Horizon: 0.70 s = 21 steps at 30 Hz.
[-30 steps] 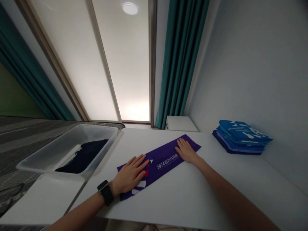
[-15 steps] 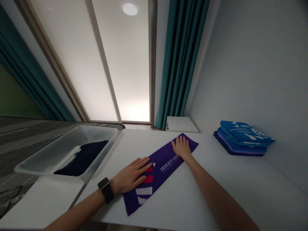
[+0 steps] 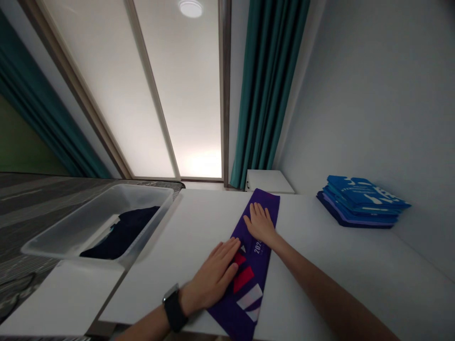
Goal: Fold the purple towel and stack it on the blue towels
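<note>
Saw a translucent tub (image 3: 81,215) holding dark cloth (image 3: 124,232) at far left. Had the left hand (image 3: 211,277) flat and ungripping on a purple cloth (image 3: 259,269), set aslant on the white table (image 3: 192,227) and reaching its near edge. Had the right hand (image 3: 261,227) flat farther up, apart from the left. Saw a folded blue stack (image 3: 359,203) far right.

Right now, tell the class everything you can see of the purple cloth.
The purple cloth looks like smooth fabric, laid as a long flat strip on the white table. It runs away from the person, its near end at the table's near edge. Red and white blocks and white digits beginning "202" show. The left hand and right hand rest on it, partly hiding the print.
</note>
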Each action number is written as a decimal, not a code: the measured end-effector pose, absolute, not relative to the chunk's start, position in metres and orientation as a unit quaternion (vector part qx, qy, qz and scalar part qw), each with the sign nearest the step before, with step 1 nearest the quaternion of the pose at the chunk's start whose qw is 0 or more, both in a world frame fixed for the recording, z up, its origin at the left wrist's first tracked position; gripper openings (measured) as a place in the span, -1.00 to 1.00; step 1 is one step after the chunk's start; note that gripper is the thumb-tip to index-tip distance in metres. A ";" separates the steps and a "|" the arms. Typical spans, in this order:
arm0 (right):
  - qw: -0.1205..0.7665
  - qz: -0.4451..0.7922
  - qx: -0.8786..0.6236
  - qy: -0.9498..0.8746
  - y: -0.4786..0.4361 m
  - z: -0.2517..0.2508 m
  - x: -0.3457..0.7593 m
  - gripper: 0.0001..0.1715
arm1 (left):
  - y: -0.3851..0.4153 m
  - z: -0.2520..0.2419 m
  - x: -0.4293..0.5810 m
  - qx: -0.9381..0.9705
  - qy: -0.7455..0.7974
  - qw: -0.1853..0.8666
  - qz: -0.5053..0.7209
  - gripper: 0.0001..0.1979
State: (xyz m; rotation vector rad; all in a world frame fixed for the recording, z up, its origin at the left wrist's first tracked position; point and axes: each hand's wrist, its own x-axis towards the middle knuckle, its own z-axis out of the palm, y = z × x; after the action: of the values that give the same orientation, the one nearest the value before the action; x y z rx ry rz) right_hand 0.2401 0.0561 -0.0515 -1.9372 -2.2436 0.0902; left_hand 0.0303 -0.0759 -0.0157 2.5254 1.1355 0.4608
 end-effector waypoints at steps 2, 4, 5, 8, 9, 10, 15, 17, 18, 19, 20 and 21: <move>0.090 0.030 -0.640 -0.762 0.037 -0.057 0.234 -0.19 | -0.061 -0.011 0.023 0.900 0.382 0.151 0.144 -0.46; 0.092 0.021 -0.631 -0.770 0.026 -0.060 0.231 -0.18 | -0.050 -0.010 0.019 0.915 0.363 0.131 0.113 -0.45; 0.092 0.015 -0.624 -0.776 0.025 -0.060 0.231 -0.18 | -0.048 -0.012 0.018 0.921 0.356 0.122 0.099 -0.44; 0.088 0.011 -0.579 -0.810 0.032 -0.057 0.233 -0.20 | -0.054 -0.023 0.026 0.923 0.361 0.096 0.092 -0.43; 0.087 0.015 -0.560 -0.824 0.037 -0.055 0.234 -0.21 | -0.059 -0.027 0.031 0.918 0.374 0.084 0.102 -0.42; 0.086 0.020 -0.541 -0.836 0.041 -0.054 0.235 -0.21 | -0.065 -0.032 0.037 0.911 0.389 0.072 0.115 -0.41; 0.105 0.037 -0.493 -0.863 0.045 -0.046 0.240 -0.26 | -0.085 -0.041 0.056 0.892 0.424 0.047 0.148 -0.37; 0.120 0.035 -0.488 -0.864 0.034 -0.042 0.244 -0.26 | -0.088 -0.037 0.054 0.898 0.410 0.059 0.146 -0.37; 0.126 0.035 -0.489 -0.862 0.025 -0.040 0.246 -0.26 | -0.089 -0.033 0.052 0.904 0.399 0.068 0.142 -0.37; 0.132 0.035 -0.492 -0.860 0.015 -0.039 0.249 -0.26 | -0.090 -0.029 0.049 0.910 0.384 0.078 0.135 -0.36; 0.137 0.035 -0.494 -0.858 0.003 -0.038 0.253 -0.26 | -0.090 -0.026 0.046 0.917 0.368 0.088 0.126 -0.36; 0.141 0.035 -0.496 -0.856 -0.009 -0.037 0.256 -0.26 | -0.091 -0.023 0.043 0.923 0.353 0.098 0.116 -0.34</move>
State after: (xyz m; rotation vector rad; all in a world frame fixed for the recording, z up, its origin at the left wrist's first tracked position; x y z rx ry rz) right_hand 0.2558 -0.0094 -0.0372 -1.4327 -2.4708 0.1021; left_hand 0.0427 -0.0908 -0.0227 2.7326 1.0451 0.3436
